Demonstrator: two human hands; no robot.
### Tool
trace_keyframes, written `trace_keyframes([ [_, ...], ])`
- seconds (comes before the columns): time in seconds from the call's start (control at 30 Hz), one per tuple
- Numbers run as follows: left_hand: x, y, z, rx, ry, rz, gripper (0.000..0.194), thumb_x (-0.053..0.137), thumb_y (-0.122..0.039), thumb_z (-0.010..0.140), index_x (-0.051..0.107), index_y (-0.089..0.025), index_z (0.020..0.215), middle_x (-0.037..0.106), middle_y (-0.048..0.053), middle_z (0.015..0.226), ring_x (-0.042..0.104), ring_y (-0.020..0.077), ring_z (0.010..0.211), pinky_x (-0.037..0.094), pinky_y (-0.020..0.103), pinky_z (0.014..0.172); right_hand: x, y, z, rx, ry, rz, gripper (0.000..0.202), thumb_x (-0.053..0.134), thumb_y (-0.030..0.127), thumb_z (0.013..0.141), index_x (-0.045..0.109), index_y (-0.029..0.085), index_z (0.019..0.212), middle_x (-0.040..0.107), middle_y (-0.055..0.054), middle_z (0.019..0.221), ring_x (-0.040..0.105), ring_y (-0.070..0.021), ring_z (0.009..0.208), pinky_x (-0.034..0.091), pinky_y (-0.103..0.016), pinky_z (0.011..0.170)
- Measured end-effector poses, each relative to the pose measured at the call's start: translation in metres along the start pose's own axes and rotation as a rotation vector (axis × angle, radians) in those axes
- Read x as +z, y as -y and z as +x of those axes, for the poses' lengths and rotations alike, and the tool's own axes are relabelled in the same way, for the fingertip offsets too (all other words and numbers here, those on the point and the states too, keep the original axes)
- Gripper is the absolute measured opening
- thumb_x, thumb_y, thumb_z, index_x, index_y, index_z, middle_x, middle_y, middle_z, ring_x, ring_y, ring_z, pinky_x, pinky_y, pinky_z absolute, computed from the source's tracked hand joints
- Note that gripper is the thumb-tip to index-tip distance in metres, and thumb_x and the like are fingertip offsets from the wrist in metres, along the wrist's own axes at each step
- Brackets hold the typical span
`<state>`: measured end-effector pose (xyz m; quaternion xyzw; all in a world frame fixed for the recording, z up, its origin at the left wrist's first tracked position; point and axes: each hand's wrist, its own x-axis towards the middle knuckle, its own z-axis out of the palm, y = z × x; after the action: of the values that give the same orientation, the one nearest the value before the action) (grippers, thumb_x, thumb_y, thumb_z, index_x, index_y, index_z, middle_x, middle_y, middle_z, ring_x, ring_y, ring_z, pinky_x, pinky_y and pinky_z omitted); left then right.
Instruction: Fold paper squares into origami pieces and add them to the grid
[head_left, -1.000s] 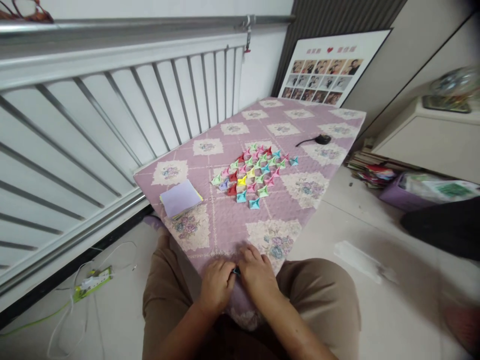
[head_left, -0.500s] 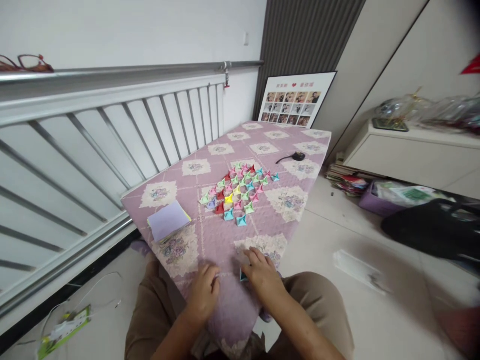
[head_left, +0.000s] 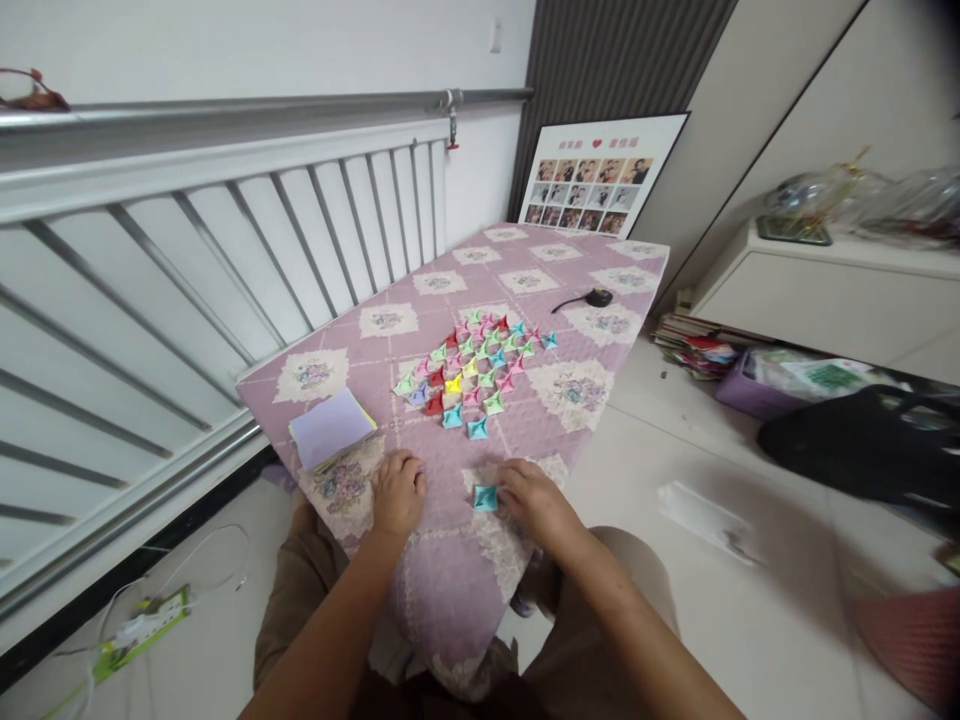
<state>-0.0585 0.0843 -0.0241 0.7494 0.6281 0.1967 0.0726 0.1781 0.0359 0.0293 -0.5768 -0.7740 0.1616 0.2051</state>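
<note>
A teal folded-paper piece [head_left: 485,498], squarish with pointed corners, lies near the front of the table. The fingertips of my right hand [head_left: 531,496] close on its right edge. My left hand [head_left: 399,490] rests on the cloth, fingers loosely bent and apart from the thumb, with no object visible in it. Beyond its fingers, to the left, lies a stack of square paper [head_left: 332,430] with a lilac sheet on top. Ahead of both hands, several small folded-paper pieces [head_left: 471,368] in red, pink, green, yellow and blue stand in close slanting rows.
A purple patterned cloth covers the table [head_left: 442,560], which narrows towards me. A black object with a thin tail [head_left: 598,298] lies at the far right. A white radiator [head_left: 300,240] borders the left side. A framed photo board [head_left: 600,180] leans behind.
The teal piece has moved forward with my right hand and shows more fully. My left hand has moved forward and left, nearer the paper stack. The view has shifted slightly.
</note>
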Motion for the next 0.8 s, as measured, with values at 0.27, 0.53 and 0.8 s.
trace_keyframes([
  [0.27,-0.002,-0.003,0.003,-0.03,0.012,0.0,0.02,0.054,-0.018,0.083,0.065,-0.023,0.099,0.057,0.005,0.117,0.048,0.0229,0.111,0.033,0.039,0.098,0.027,0.005,-0.027,0.137,-0.128,0.141,0.016,0.046,0.019,0.086,0.062,0.019,0.084,0.059,-0.004,0.08,0.056,-0.018,0.079,0.045,-0.028,0.073],
  [0.53,-0.003,-0.004,0.004,-0.038,0.019,0.017,0.02,0.054,-0.017,0.082,0.066,-0.022,0.097,0.058,0.005,0.115,0.049,0.0227,0.108,0.034,0.039,0.095,0.054,0.014,-0.027,0.234,-0.098,0.079,0.017,0.046,0.02,0.088,0.063,0.018,0.091,0.06,-0.007,0.086,0.058,-0.0203,0.084,0.045,-0.031,0.078],
  [0.8,-0.001,-0.007,0.005,-0.031,0.012,0.007,0.021,0.052,-0.015,0.083,0.065,-0.023,0.097,0.058,0.004,0.116,0.05,0.0224,0.108,0.035,0.039,0.096,0.037,-0.003,-0.018,0.141,-0.143,0.19,0.02,0.042,0.018,0.088,0.059,0.02,0.079,0.056,-0.005,0.081,0.056,-0.0173,0.077,0.046,-0.028,0.071],
])
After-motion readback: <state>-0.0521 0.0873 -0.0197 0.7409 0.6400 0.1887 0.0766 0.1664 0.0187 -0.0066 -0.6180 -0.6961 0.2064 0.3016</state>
